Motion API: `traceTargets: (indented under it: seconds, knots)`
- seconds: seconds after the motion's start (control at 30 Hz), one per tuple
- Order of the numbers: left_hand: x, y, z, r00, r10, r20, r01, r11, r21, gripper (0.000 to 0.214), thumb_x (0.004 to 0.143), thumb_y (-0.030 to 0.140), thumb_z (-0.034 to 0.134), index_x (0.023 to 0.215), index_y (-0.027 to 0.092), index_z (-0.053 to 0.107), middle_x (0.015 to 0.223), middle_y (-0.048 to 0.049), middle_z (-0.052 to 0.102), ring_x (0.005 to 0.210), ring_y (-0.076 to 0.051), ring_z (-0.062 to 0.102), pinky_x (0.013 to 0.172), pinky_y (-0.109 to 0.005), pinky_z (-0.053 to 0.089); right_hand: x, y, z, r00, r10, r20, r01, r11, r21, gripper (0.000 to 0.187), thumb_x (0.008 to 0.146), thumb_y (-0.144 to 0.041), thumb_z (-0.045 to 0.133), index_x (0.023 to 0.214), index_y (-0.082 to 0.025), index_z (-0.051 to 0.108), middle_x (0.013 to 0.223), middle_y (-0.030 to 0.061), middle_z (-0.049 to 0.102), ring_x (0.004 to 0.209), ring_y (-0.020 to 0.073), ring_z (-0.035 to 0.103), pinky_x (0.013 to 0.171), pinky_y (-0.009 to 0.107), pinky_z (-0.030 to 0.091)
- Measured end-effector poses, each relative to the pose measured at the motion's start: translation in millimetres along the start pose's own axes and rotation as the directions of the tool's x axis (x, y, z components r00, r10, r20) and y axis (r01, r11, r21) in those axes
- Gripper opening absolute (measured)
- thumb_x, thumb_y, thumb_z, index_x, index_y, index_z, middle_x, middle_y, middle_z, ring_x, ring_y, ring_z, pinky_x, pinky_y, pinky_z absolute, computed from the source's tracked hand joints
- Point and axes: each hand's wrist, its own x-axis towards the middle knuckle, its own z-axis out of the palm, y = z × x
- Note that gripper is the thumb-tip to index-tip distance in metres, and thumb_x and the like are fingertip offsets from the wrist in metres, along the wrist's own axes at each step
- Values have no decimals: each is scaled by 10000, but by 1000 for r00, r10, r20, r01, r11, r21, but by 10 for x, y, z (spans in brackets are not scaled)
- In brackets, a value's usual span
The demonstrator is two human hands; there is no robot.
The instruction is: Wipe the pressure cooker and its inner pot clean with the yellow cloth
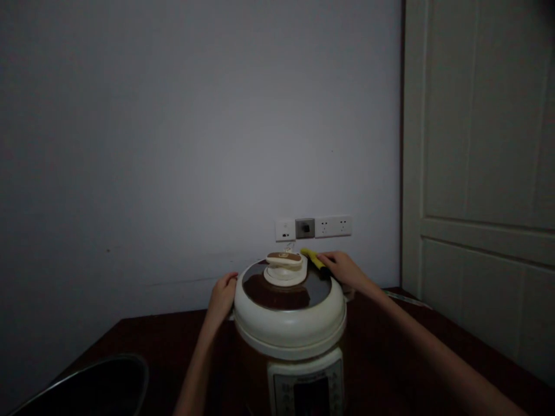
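A cream and brown electric pressure cooker [289,329] stands on a dark wooden table [390,346], its lid with a cream knob [284,264] on top. My left hand [222,297] rests against the cooker's left side, fingers curled on the rim. My right hand [344,271] is at the back right of the lid, gripping a yellow-handled tool [314,259] that lies across the lid's edge.
A dark metal bowl [93,384] sits at the lower left of the table. A strip of wall sockets [313,227] is on the wall behind the cooker. A pale door [481,173] stands at the right.
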Motion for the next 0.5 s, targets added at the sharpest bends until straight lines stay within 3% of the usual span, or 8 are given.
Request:
traceTargets:
  seconds: [0.1, 0.27, 0.4, 0.5]
  knots:
    - [-19, 38, -12, 1000, -1, -6, 1, 999, 41, 371, 739, 296, 442, 951, 114, 685, 1084, -150, 692, 1046, -252, 617, 959, -360, 425, 398, 11, 114, 986, 148, 82, -153, 987, 54, 381, 871, -381, 473, 722, -117, 703, 715, 69, 700, 769, 236, 631, 715, 314, 483]
    - [-57, 108, -32, 1000, 21, 5, -22, 997, 76, 399, 720, 354, 429, 916, 130, 695, 1045, -140, 707, 1007, -257, 631, 932, -350, 438, 812, 7, 321, 943, 196, 270, -231, 968, 101, 332, 879, -364, 484, 761, -127, 684, 709, 76, 703, 668, 186, 638, 633, 277, 506]
    - [-76, 154, -46, 1000, 14, 15, -16, 996, 91, 370, 701, 357, 426, 853, 163, 702, 995, -119, 723, 976, -257, 640, 913, -347, 445, 896, -67, 345, 913, 160, 374, -203, 976, 77, 333, 900, -327, 430, 774, -123, 662, 780, 105, 714, 663, 201, 650, 642, 318, 527]
    - [-78, 165, -49, 1000, 12, 24, -14, 996, 86, 370, 692, 361, 429, 840, 163, 705, 989, -120, 724, 963, -259, 643, 906, -350, 449, 861, -130, 302, 926, 72, 371, -93, 995, 41, 301, 910, -296, 425, 805, -140, 659, 902, 103, 718, 857, 215, 648, 820, 349, 501]
